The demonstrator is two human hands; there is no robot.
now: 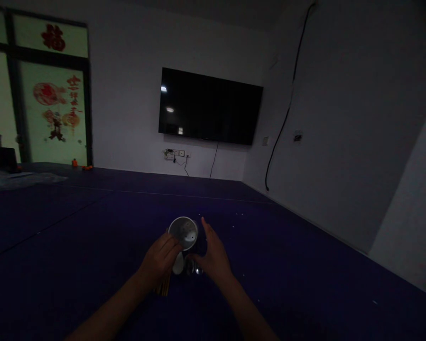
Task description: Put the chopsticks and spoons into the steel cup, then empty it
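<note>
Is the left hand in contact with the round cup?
Touching. The head view shows the left hand with its fingers curled over the near-left rim of the cup.

The cup by my fingers is silvery grey, and the sticks below look yellowish brown. Under them I see a dark purple surface with pale specks. Red characters and round motifs pattern the pale green door panes.

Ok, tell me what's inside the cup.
The cup shows a grey inside with a few dark spots; the left hand covers part of the near rim, hiding the wall there.
</note>
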